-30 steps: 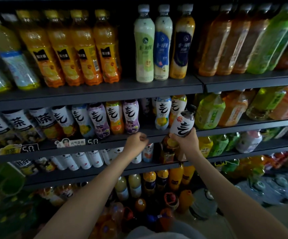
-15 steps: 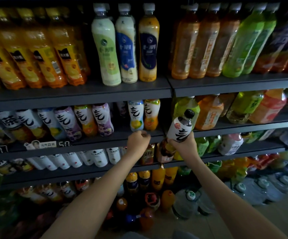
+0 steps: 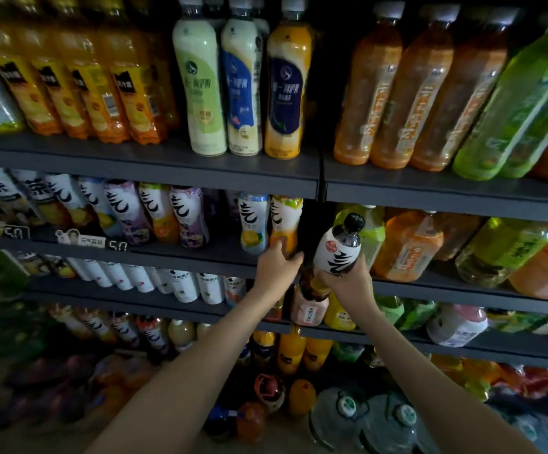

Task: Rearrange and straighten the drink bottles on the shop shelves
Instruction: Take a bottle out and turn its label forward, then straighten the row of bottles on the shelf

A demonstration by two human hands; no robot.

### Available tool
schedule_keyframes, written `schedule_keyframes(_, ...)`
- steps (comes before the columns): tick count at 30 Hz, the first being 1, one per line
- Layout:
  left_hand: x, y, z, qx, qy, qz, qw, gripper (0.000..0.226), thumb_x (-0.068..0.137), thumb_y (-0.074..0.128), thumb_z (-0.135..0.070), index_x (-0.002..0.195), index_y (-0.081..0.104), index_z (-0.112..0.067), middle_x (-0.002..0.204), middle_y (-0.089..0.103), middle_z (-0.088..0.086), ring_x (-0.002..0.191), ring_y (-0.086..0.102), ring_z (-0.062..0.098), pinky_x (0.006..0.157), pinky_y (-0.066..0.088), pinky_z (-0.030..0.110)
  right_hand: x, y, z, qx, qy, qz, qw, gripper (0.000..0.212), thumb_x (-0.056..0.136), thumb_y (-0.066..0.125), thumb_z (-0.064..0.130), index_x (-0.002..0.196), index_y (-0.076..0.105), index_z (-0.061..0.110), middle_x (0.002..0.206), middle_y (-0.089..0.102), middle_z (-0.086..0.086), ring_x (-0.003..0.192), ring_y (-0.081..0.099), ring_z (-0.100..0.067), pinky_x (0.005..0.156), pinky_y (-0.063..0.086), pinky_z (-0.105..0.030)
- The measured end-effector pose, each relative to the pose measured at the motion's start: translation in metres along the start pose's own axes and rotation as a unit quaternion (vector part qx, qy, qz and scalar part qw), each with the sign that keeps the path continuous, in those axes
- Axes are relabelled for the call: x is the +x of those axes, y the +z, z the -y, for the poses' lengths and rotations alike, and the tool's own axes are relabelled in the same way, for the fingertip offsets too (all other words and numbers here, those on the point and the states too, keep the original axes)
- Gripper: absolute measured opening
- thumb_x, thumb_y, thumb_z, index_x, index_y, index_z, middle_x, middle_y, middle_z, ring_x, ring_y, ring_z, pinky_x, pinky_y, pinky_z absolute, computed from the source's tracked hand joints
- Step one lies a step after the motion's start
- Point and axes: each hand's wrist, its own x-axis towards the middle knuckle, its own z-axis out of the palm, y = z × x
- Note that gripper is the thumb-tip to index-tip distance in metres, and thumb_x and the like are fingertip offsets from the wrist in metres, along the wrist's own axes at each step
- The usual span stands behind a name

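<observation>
1. The right grip (image 3: pixel 348 281) curls round the lower body of the black-capped bottle (image 3: pixel 339 247), holding it tilted and clear of the second shelf (image 3: pixel 184 257), likely awaiting a slot.
2. The left grip (image 3: pixel 277 265) curls round the base of the orange-labelled bottle (image 3: pixel 285 221) at that shelf's front edge, seemingly making room.

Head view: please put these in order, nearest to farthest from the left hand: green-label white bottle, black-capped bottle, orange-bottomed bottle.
1. The orange-bottomed bottle, middle shelf, in the left hand's grip.
2. The black-capped bottle, just right, held by the right hand.
3. The green-label white bottle, top shelf, up and left.
</observation>
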Motion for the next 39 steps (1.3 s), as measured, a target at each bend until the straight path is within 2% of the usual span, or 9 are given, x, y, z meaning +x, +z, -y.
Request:
schedule_keyframes(5,0.031,0.029,0.018,-0.017,0.088,-0.159,0.983,0.038,0.089,0.06,-0.011,0.125,0.049,-0.009,0.115,0.058,0.008,0.104,0.059,0.021,0.077,0.043,0.019,0.014,0.005,-0.02,0.027,-0.009,-0.022,0.999,0.062,0.069,0.083,0.014,0.117,0.044,0.017,0.094,0.055,0.016,0.08,0.051,0.007,0.055,0.044,-0.003)
schedule_keyframes(9,0.043,0.061,0.029,-0.09,0.094,-0.19,0.973,0.058,0.088,0.063,-0.011,0.139,0.036,0.0,0.137,0.043,0.015,0.128,0.042,0.026,0.106,0.037,0.033,0.019,0.004,-0.035,0.023,-0.026,-0.039,0.999,0.061,0.068,0.084,0.016,0.115,0.044,0.023,0.094,0.055,0.02,0.082,0.053,0.006,0.058,0.045,-0.004)
schedule_keyframes(11,0.049,0.073,0.033,-0.102,0.107,-0.213,0.966,0.062,0.089,0.061,-0.008,0.141,0.029,0.002,0.142,0.038,0.017,0.133,0.036,0.027,0.111,0.032,0.035,0.019,0.002,-0.04,0.018,-0.031,-0.04,0.999,0.063,0.068,0.084,0.019,0.116,0.044,0.027,0.096,0.054,0.024,0.083,0.052,0.011,0.058,0.045,-0.005)
schedule_keyframes(18,0.072,0.087,0.032,-0.131,0.053,-0.274,0.951,0.066,0.087,0.062,-0.009,0.14,0.024,0.001,0.135,0.041,0.02,0.123,0.044,0.032,0.102,0.041,0.044,0.022,-0.005,-0.052,-0.008,-0.038,-0.031,0.999,0.065,0.069,0.084,0.022,0.121,0.046,0.03,0.096,0.057,0.026,0.084,0.052,0.015,0.063,0.044,-0.005)
schedule_keyframes(22,0.073,0.08,0.028,-0.078,0.009,-0.253,0.964,0.077,0.081,0.071,-0.016,0.141,0.026,0.002,0.139,0.031,0.021,0.127,0.029,0.035,0.106,0.03,0.039,0.02,-0.01,-0.05,-0.007,-0.049,-0.027,0.998,0.063,0.069,0.084,0.022,0.12,0.047,0.031,0.098,0.057,0.026,0.086,0.053,0.012,0.063,0.044,-0.005)
schedule_keyframes(26,0.071,0.071,0.025,-0.081,0.004,-0.223,0.971,0.061,0.079,0.072,-0.017,0.131,0.044,-0.002,0.128,0.036,0.019,0.118,0.037,0.034,0.098,0.036,0.033,0.017,-0.009,-0.044,-0.005,-0.061,-0.042,0.997,0.066,0.069,0.084,0.021,0.124,0.048,0.021,0.102,0.059,0.016,0.093,0.056,-0.002,0.064,0.043,-0.007)
schedule_keyframes(32,0.029,0.044,0.053,-0.209,0.124,-0.16,0.957,0.05,0.078,0.076,-0.015,0.12,0.049,-0.01,0.113,0.064,0.003,0.102,0.062,0.011,0.083,0.049,0.016,0.006,0.005,-0.03,0.041,-0.093,-0.063,0.993,0.061,0.071,0.081,0.012,0.122,0.047,0.02,0.101,0.059,0.017,0.085,0.053,0.022,0.065,0.044,-0.001)
schedule_keyframes(36,0.007,0.01,0.085,-0.155,0.148,-0.157,0.964,0.049,0.074,0.08,-0.019,0.116,0.054,-0.014,0.101,0.064,-0.006,0.092,0.058,0.0,0.075,0.04,0.001,0.008,0.027,-0.023,0.073,-0.107,-0.063,0.99,0.061,0.075,0.079,0.012,0.124,0.044,0.023,0.105,0.058,0.019,0.09,0.052,0.023,0.069,0.044,-0.001)
schedule_keyframes(39,0.005,-0.018,0.102,-0.123,0.111,-0.158,0.973,0.06,0.071,0.082,-0.024,0.122,0.056,-0.01,0.105,0.065,-0.006,0.098,0.058,0.007,0.076,0.04,0.005,0.02,0.049,-0.023,0.075,-0.103,-0.048,0.991,0.06,0.073,0.08,0.015,0.122,0.045,0.024,0.109,0.062,0.012,0.099,0.059,0.007,0.076,0.051,-0.011)
